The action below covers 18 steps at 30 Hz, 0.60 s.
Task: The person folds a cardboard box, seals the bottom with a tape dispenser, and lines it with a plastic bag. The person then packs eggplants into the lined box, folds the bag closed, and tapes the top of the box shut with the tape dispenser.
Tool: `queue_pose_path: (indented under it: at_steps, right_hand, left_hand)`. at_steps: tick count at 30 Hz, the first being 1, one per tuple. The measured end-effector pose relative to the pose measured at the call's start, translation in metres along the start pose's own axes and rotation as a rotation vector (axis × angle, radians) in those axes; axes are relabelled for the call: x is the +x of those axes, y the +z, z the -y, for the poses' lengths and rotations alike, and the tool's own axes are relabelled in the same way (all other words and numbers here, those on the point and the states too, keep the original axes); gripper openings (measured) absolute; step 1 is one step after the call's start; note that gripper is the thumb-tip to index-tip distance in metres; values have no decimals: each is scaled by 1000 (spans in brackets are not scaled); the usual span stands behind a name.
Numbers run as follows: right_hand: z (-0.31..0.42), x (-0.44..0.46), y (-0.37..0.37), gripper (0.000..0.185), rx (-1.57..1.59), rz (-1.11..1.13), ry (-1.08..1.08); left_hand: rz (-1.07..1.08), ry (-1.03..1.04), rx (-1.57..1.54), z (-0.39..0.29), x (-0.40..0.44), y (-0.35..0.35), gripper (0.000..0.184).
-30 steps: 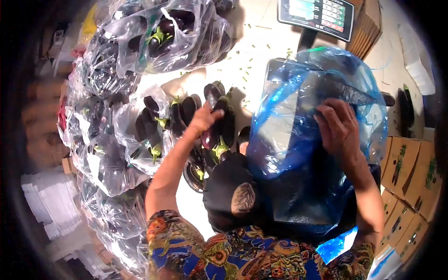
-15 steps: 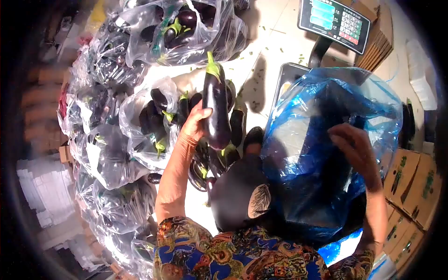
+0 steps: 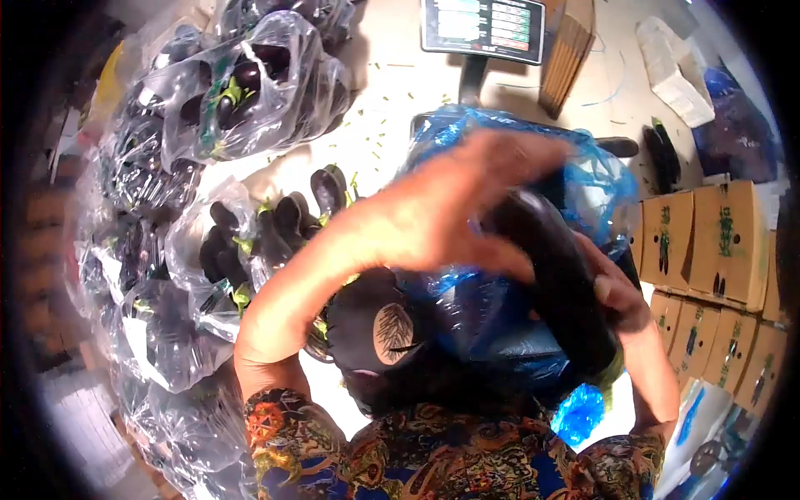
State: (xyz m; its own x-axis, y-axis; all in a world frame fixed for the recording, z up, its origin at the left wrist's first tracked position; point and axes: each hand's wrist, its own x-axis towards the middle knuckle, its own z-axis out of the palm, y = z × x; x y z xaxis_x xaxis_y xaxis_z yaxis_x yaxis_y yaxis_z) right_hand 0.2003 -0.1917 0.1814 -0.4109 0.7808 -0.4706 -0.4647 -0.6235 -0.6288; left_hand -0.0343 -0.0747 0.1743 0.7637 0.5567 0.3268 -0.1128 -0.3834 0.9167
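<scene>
Over the blue plastic bag (image 3: 467,308), a large dark eggplant (image 3: 558,283) is held up at a slant. My right hand (image 3: 617,292) grips it from the right side, with fingers wrapped against it. Across its upper end reaches my left hand (image 3: 483,200), blurred, its thumb and fingers spread apart. The bag lies on the scale's platform, below the scale's display (image 3: 483,27). Left of the bag, several eggplants (image 3: 287,218) lie on the floor by an open clear bag (image 3: 185,250); my left forearm hides some of them.
Clear bags packed with eggplants (image 3: 250,83) fill the left side. Cardboard boxes (image 3: 725,242) stand at the right. A white foam box (image 3: 675,75) and loose dark eggplants (image 3: 661,154) are at the upper right. Folded cardboard (image 3: 568,58) leans beside the display.
My left hand has moved right from the eggplant pile to above the blue bag. The eggplant it held is now in my right hand, which was empty. The view has shifted.
</scene>
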Motion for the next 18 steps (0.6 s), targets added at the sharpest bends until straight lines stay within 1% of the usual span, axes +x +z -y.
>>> queue_pose_path:
  at_steps: [1,2,3,4,5,8,9,10,11,14,15,18]
  right_hand:
    - [-4,-6,-13,94,-114,19,-11]
    - [-5,-13,-18,96,-141,-48,4]
    - [-6,-20,-21,99,-168,-114,23]
    - [-7,-25,-25,101,-194,-177,44]
    - [-5,-25,-33,96,-153,-154,66]
    - [-14,1,-63,89,-261,-203,163]
    - [-16,13,-64,81,-337,-224,148]
    - [-18,27,-65,81,-410,-233,123]
    - [-22,42,-65,81,-478,-242,103]
    - [-26,81,-42,82,-644,-221,94]
    - [-25,94,-33,83,-697,-207,95]
    - [-38,128,-19,79,-842,-136,89]
  left_hand:
    - [-2,-75,332,7,1,-14,81]
    - [-37,-173,531,16,-3,-16,79]
    - [-183,-172,629,50,-16,-14,77]
    - [-295,-261,599,70,-23,-14,79]
    - [-409,-296,738,105,-37,-16,82]
    - [-252,-894,191,114,-49,-29,86]
    - [-344,-789,85,125,-55,-25,87]
    - [-436,-684,-20,142,-67,-16,87]
    - [-523,-583,-124,145,-72,-9,87]
    - [-581,-769,-132,136,-74,-3,86]
    - [-576,-671,15,163,-82,0,85]
    - [-623,-464,-338,176,-91,9,80]
